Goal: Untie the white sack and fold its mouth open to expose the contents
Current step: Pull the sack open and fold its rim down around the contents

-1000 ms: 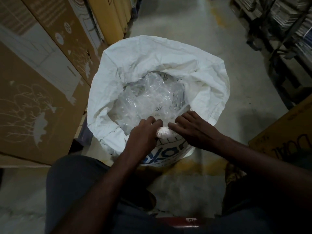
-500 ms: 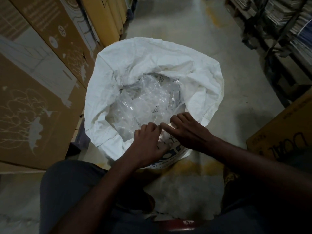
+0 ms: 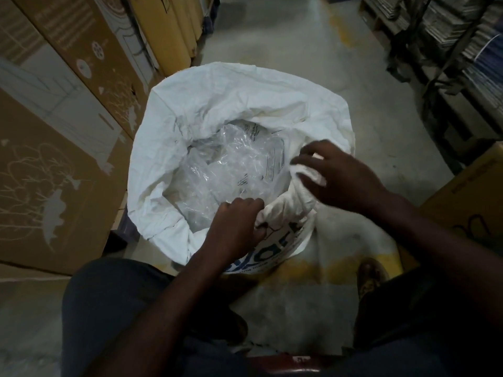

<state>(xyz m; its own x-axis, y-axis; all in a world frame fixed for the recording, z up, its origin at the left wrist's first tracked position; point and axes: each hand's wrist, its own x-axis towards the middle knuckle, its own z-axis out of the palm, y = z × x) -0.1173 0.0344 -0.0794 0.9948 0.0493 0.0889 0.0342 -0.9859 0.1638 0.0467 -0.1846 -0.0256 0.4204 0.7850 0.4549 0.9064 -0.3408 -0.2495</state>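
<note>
White woven plastic sack (image 3: 190,126) stands upright on the grey concrete floor (image 3: 285,44), between the person's knees, mouth open and rim rolled outward. Crumpled clear plastic bags (image 3: 231,170) with small black print visible inside. Left hand (image 3: 234,229) fisted on the near rim, fingers curled tight around a bunched fold of sack fabric just above the blue lettering. Right hand (image 3: 337,175) at the near-right rim, thumb and fingers pinching a wad of the white fabric, remaining fingers loosely spread. Tall brown cardboard boxes (image 3: 54,148) just beside the sack's left side; metal shelving with stacked paper (image 3: 457,34) well apart on the right.
</note>
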